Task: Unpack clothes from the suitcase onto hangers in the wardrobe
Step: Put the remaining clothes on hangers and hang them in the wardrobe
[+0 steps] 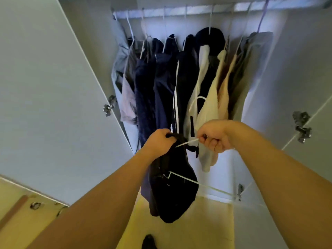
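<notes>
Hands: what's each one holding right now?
Left hand: closed on the dark garment.
Right hand: closed on the white hanger.

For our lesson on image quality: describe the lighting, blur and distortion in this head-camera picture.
Head view: light glares off the wardrobe rail; wide-angle bending slants the wardrobe doors; the white hanger in the right hand looks slightly smeared; the dark garment gripped by the left hand loses detail in shadow.

A home bedroom or dressing area: an open white wardrobe (287,78) with hinged doors (45,105), a hanging rail (179,10) carrying everyday clothes (161,78) on thin hangers (130,31), and a pale yellowish floor (206,221) below.
</notes>
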A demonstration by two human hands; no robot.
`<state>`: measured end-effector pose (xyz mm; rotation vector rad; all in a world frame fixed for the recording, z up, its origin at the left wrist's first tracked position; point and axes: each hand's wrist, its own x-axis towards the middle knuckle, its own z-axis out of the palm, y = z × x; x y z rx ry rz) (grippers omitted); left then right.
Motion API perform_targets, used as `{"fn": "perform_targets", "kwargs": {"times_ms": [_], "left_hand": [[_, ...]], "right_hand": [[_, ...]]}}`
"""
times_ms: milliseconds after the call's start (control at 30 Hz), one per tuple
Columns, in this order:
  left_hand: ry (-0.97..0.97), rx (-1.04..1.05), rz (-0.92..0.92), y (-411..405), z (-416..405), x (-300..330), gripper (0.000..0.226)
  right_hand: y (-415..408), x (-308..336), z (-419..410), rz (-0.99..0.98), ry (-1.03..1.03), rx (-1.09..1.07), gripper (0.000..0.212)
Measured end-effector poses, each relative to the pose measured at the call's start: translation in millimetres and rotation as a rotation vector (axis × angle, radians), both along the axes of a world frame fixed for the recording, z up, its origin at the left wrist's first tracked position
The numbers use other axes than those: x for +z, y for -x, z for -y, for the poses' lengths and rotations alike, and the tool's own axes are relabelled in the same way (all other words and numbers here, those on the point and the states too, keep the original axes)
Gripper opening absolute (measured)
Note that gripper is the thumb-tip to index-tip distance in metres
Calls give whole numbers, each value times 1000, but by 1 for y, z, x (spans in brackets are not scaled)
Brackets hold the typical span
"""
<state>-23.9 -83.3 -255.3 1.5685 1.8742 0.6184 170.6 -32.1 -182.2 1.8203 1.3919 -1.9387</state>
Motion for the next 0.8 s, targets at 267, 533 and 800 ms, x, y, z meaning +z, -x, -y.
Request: {"fn": "perform_targets", "kwargs": {"times_ms": [267, 533, 800], "left_hand": [[-396, 6, -598, 41, -4, 97, 18], [-502, -23, -35, 48, -10, 195, 5], [-664, 22, 295, 52, 13, 227, 7]], "right_hand": [[2, 88, 14, -236, -340, -149, 33], [56, 120, 31, -479, -554, -194, 34], [68, 142, 30, -665, -619, -197, 26]]}}
